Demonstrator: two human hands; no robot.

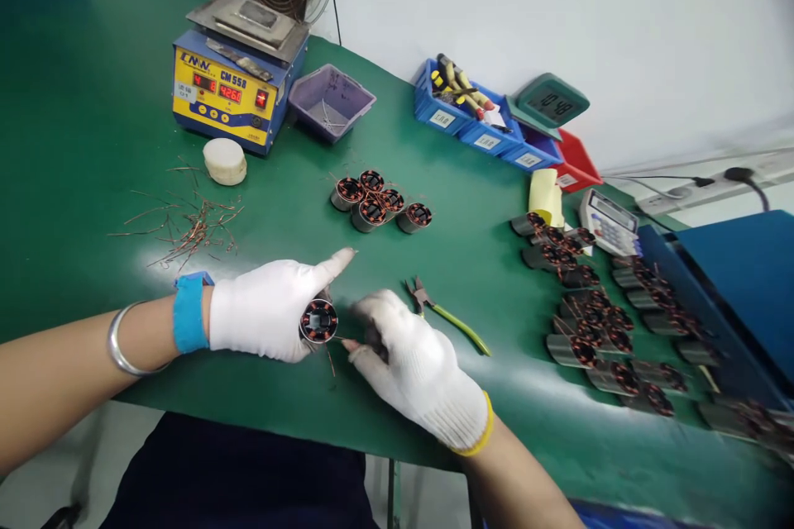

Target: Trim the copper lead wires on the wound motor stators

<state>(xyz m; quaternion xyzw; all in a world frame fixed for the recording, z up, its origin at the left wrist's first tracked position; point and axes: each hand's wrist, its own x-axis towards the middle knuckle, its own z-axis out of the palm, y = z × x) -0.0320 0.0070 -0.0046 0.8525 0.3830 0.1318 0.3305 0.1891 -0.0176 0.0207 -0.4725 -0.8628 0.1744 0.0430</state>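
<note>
Left hand grasps stator, open end up; right hand (stator at its ten o'clock) pinches wire.

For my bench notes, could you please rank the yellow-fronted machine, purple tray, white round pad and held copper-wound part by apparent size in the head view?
1. Yellow-fronted machine
2. Purple tray
3. White round pad, copper-wound part: too alike to rank; the part looks nearer.

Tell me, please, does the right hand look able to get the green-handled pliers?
Probably yes: the pliers lie close beside the right hand, with nothing seen in between. However, it seems to pinch a wire, which may first need releasing.
</note>
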